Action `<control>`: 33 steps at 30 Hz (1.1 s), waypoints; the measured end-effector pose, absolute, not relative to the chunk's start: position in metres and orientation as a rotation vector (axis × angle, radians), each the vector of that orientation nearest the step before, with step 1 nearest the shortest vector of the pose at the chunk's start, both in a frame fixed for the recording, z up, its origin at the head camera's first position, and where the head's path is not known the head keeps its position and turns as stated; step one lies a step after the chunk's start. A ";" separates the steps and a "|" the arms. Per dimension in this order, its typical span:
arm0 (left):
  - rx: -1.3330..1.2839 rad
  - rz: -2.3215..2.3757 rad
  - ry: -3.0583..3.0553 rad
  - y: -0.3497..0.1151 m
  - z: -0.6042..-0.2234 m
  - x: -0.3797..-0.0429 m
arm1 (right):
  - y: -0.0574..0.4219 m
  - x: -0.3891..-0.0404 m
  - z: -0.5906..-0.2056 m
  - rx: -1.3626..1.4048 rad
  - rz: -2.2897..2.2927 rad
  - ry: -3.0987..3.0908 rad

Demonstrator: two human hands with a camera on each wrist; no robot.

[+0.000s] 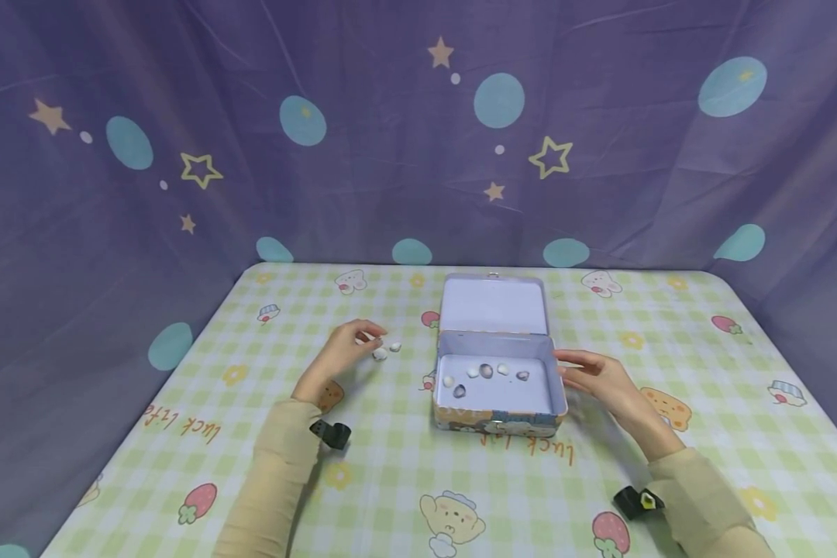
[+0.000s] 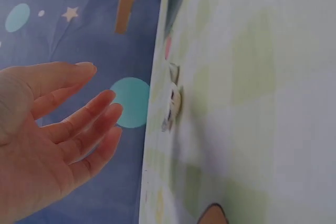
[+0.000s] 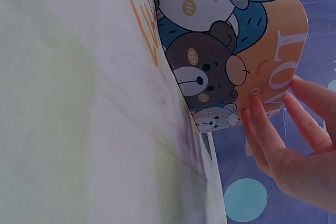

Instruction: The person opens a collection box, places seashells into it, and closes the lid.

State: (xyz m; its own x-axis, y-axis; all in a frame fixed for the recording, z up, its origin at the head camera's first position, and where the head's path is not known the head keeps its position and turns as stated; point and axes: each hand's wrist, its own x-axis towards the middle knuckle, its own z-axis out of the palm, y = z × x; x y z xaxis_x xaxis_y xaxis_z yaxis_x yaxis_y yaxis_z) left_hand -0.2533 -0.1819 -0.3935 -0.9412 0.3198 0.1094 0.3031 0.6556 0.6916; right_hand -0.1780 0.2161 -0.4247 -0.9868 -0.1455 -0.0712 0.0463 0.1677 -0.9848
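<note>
Over the left part of the table my left hand (image 1: 342, 353) hovers with loosely bent fingers. Nothing shows between those fingers in the left wrist view. Close by its fingertips lie small seashells, a whitish shell (image 1: 380, 354) and a smaller shell (image 1: 395, 347). A rectangular tin box (image 1: 453, 421) stands right of them, its hinged lid (image 1: 493, 304) tipped back. Several shells, among them a dark purplish shell (image 1: 486, 371), are scattered on its floor. My right hand (image 1: 603, 384) touches the tin's right outer wall, fingers extended; the right wrist view shows fingertips against its printed bear pattern.
A green and white checked tablecloth (image 1: 390, 473) with cartoon prints covers the table. Behind it hangs a purple curtain (image 1: 390, 170) with stars and blue spots. Black wrist cameras sit at both sleeves, such as the left camera (image 1: 331, 434).
</note>
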 end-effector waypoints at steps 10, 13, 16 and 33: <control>0.525 1.080 2.816 -0.186 -0.400 -0.261 | 0.215 -0.179 -0.423 -0.090 -1.938 2.261; 0.520 1.051 2.812 -0.187 -0.402 -0.263 | 0.215 -0.179 -0.424 -0.110 -1.942 2.266; 0.527 1.024 2.811 -0.188 -0.405 -0.264 | 0.216 -0.179 -0.426 -0.133 -1.945 2.278; 0.514 0.980 2.759 -0.189 -0.410 -0.265 | 0.214 -0.177 -0.422 -0.116 -1.947 2.266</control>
